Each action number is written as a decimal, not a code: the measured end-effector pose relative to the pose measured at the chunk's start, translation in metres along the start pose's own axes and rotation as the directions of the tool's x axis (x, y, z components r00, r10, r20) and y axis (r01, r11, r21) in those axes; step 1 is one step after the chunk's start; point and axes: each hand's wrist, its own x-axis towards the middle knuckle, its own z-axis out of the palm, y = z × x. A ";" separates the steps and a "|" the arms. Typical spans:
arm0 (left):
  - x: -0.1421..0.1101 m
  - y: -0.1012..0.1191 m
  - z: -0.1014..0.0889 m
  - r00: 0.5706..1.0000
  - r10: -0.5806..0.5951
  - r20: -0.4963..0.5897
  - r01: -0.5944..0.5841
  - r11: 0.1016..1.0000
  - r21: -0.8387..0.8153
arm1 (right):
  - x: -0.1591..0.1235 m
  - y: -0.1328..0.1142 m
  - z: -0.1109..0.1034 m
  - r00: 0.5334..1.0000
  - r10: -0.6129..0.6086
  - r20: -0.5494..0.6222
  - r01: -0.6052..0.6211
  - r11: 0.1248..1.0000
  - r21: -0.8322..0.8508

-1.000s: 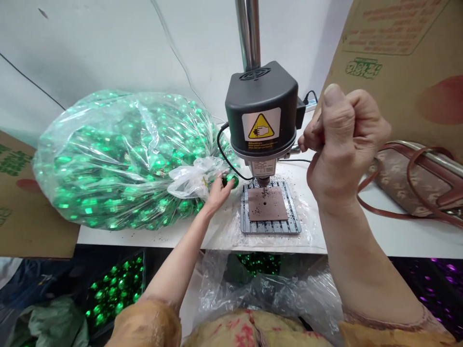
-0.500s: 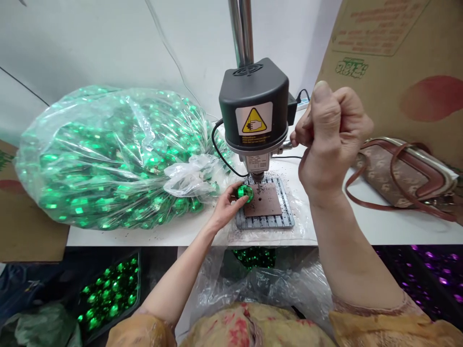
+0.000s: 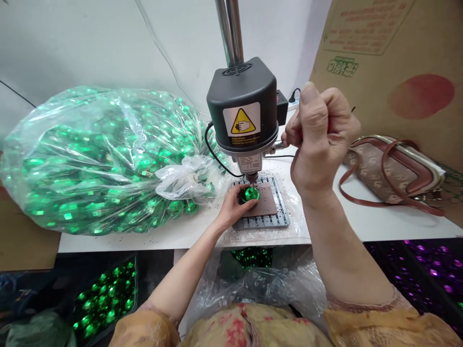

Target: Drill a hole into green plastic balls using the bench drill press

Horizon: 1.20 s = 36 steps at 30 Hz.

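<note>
Between the thumb and fingers of my left hand is a shiny green faceted ball. It sits on the brown pad of the metal base plate, right below the chuck of a small black drill press. My right hand is raised at the press's right side, closed around its feed lever; most of the lever is hidden by the fingers. Dark shavings lie scattered about the plate.
A large clear bag of green balls fills the table's left side. To the right lie a brown handbag and a tall cardboard box. Below the table edge are trays of green balls and purple balls.
My left hand has moved the green ball right, from the pad's left edge to beneath the drill chuck. My right hand keeps its grip on the lever. The whole view has shifted slightly.
</note>
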 end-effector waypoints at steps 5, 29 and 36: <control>-0.001 0.000 0.014 0.995 0.013 -0.096 -0.007 0.998 0.063 | -0.001 -0.005 0.000 1.000 0.020 0.006 -0.020 0.999 0.036; -0.010 -0.008 0.029 0.988 0.010 -0.152 -0.025 0.995 -0.097 | -0.035 0.008 -0.014 0.979 -0.198 -0.047 0.200 0.979 0.043; -0.011 -0.008 0.029 0.988 0.017 -0.151 -0.036 0.992 -0.123 | -0.040 0.016 -0.017 0.955 -0.290 -0.064 0.294 0.954 0.061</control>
